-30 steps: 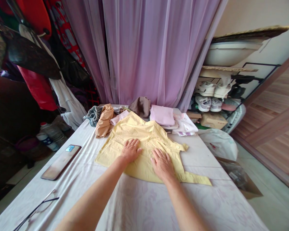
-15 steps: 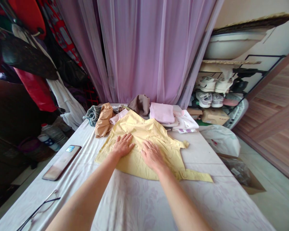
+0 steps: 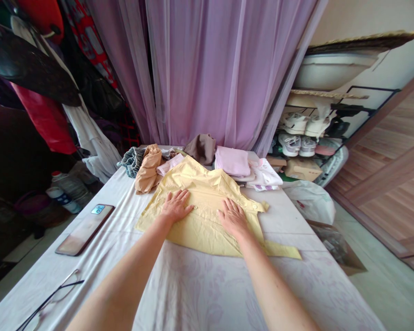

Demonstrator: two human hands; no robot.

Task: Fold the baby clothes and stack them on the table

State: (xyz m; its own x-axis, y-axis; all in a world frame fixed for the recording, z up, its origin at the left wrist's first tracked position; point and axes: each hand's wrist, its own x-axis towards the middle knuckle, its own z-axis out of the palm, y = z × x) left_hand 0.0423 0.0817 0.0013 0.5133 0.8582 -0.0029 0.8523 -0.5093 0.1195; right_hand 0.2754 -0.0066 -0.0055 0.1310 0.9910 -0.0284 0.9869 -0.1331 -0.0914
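Note:
A yellow buttoned garment (image 3: 203, 230) lies spread on the cloth-covered table (image 3: 200, 289), with some wrinkles and a strap sticking out at its lower right. My left hand (image 3: 175, 206) rests flat on its left half, fingers spread. On its right half lies my right hand (image 3: 233, 218), also flat with the fingers apart. Neither hand grips the fabric. The garment's far edge reaches the clothes at the back: a tan rolled garment (image 3: 149, 170), a brown cloth (image 3: 200, 150) and a folded pink cloth (image 3: 232, 161).
A phone (image 3: 85, 230) and eyeglasses (image 3: 51, 299) lie on the table's left side. Blue denim (image 3: 131, 162) and folded white clothes (image 3: 265, 174) sit along the back. A purple curtain (image 3: 210, 69) hangs behind. Right of the table stands a rack with shoes (image 3: 293, 142).
My right hand has slid to the right across the yellow garment, away from my left hand. The left hand has stayed nearly in place. The view has shifted slightly.

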